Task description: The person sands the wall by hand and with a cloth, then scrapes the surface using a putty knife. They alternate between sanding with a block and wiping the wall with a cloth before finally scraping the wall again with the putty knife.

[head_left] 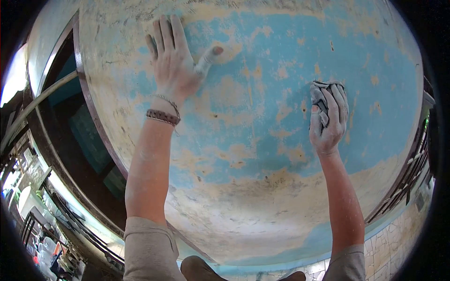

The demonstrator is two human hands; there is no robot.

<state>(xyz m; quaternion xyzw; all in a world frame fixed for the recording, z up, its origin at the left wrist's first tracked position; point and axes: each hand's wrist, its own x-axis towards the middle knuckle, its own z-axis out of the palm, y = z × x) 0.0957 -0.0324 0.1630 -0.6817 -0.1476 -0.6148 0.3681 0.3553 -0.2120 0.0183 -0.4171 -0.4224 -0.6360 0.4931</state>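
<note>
My left hand (pixel 176 68) lies flat on the upper left of the wall, fingers stretched upward and thumb out to the side; pale dust coats it. A braided bracelet (pixel 162 116) circles that wrist. On the right, my right hand (pixel 332 124) is closed round a crumpled grey cloth (pixel 320 96) and presses it against the wall. The wall (pixel 290 61) is blue in the middle with cream patches, and stained cream around that. Dust also covers the right fingers. Part of the cloth is hidden under them.
To the left stands a dark-framed window or door opening (pixel 77 110), crossed by a pale pole (pixel 40 104). Assorted bottles and clutter (pixel 47 248) sit at lower left. A slatted wooden piece (pixel 408 164) is at the right edge, above a cracked-pattern tiled floor (pixel 386 246).
</note>
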